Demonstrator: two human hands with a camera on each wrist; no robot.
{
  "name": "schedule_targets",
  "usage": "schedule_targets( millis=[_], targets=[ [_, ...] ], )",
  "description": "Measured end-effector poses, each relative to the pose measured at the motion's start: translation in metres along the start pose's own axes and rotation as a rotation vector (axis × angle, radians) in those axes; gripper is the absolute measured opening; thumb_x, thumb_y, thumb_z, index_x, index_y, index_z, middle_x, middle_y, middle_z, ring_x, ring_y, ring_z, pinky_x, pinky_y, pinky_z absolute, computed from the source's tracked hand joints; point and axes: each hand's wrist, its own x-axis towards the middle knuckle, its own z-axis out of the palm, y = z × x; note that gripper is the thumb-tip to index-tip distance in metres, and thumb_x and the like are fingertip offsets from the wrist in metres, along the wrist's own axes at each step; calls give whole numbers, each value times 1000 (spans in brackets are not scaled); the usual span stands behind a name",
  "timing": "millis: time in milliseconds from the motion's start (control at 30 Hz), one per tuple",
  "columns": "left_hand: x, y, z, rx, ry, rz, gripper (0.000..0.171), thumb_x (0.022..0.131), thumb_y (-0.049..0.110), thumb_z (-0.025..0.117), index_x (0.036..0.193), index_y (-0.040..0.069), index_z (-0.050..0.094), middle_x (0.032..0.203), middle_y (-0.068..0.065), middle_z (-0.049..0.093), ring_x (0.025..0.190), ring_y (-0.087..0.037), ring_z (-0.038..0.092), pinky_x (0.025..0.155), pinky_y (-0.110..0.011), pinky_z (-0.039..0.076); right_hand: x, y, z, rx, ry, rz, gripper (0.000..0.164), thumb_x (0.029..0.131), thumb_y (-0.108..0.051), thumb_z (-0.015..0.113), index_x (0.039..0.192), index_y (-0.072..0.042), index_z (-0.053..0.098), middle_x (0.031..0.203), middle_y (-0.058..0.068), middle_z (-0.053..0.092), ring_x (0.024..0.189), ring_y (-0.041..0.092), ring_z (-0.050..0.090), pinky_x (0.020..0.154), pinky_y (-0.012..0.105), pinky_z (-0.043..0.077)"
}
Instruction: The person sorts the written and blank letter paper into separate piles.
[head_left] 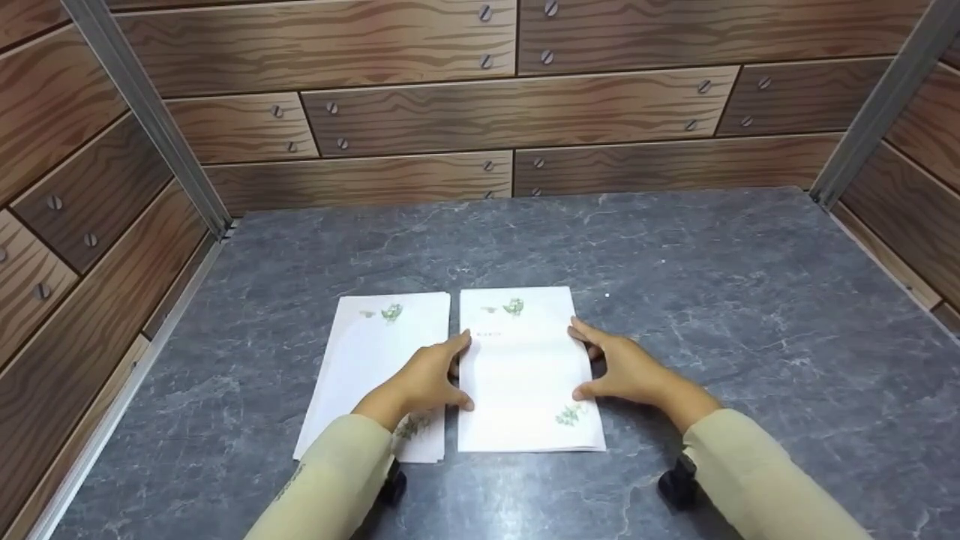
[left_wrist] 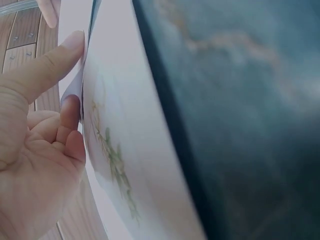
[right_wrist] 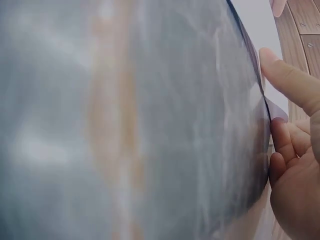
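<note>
Two white paper stacks printed with small green plant motifs lie side by side on the table. My left hand reaches across the left paper stack and grips the left edge of the right paper stack, thumb nearer me and fingers farther away. On the opposite edge, my right hand grips the same stack in a mirrored pose. In the left wrist view, the thumb meets the paper's edge with the other fingers curled below. The right wrist view shows the right thumb against the edge likewise.
A dark grey marbled tabletop lies under the paper. Wood-patterned panels stand behind and at both sides, with metal posts in the back corners. Dark wrist devices sit under both sleeves.
</note>
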Motion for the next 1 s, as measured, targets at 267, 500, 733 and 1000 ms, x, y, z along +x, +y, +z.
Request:
schedule_targets(
  millis=[267,500,733,1000],
  targets=[
    [-1,-5,3,-88,55,21,96,69,6,86,147,0,31,128,-4,56,80,-12,53,69,-26,49,-2,1,3,70,30,15,101,69,-19,87,148,3,27,142,11,46,92,16,55,85,34,44],
    [-1,-4,2,-183,105,-22,91,72,0,82,147,1,31,127,-8,57,76,-12,56,61,-25,51,-3,4,6,128,89,34,97,72,-13,85,148,2,27,142,13,45,89,16,56,79,26,43],
    [-1,-2,0,-279,159,-54,86,78,2,78,147,-4,26,135,-16,51,74,-11,60,72,-28,53,-3,2,9,240,150,88,90,76,-6,80,147,4,26,144,17,40,82,18,57,62,23,49],
    [1,-3,-2,-375,165,-60,70,82,6,75,140,-8,39,116,-12,60,79,-14,55,70,-25,51,0,-2,9,256,227,173,76,84,-10,74,144,8,31,135,21,50,79,17,58,61,22,46]
  ],
)
